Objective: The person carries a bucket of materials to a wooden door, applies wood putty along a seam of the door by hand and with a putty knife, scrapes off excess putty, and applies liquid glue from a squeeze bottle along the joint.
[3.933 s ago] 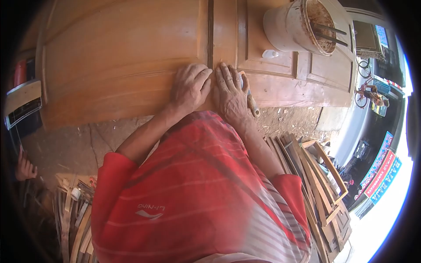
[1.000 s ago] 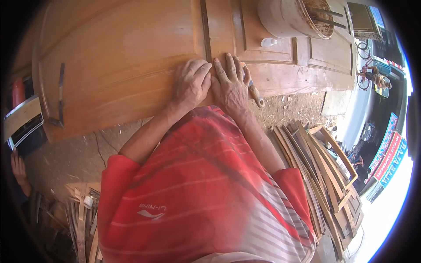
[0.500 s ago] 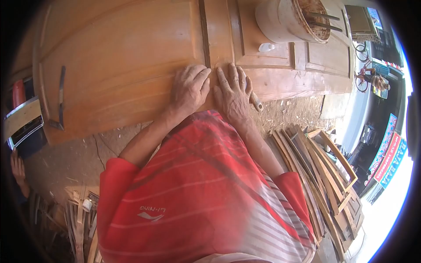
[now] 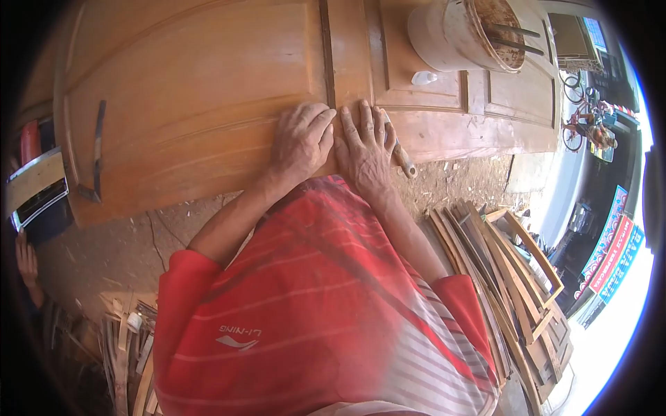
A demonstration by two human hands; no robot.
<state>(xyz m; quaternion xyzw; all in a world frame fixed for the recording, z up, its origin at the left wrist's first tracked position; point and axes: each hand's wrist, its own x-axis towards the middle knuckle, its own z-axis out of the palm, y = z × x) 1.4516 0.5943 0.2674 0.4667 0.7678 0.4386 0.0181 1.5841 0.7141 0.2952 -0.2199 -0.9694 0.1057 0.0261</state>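
A brown panelled wooden door [image 4: 208, 90] lies flat before me. My left hand [image 4: 300, 139] presses on its near side with fingers curled in; whatever may be under them is hidden. Close by on the right, my right hand [image 4: 366, 149] rests palm down on the wood, fingers stretched and apart. Just past its little-finger side lies a thin tool with a worn wooden handle [image 4: 404, 161], its handle sticking out over the door's near edge. I cannot make out the tool's kind.
On the door stand a stained white bucket [image 4: 437, 38] holding two sticks and a small clear container [image 4: 424, 78]. A dark try square [image 4: 98, 149] lies left. Wood offcuts [image 4: 492, 270] are piled right. Another person's hand [image 4: 26, 260] shows far left.
My right hand has shifted slightly left, and more of the tool beside it shows. My left hand stays almost in place. The view has moved a little.
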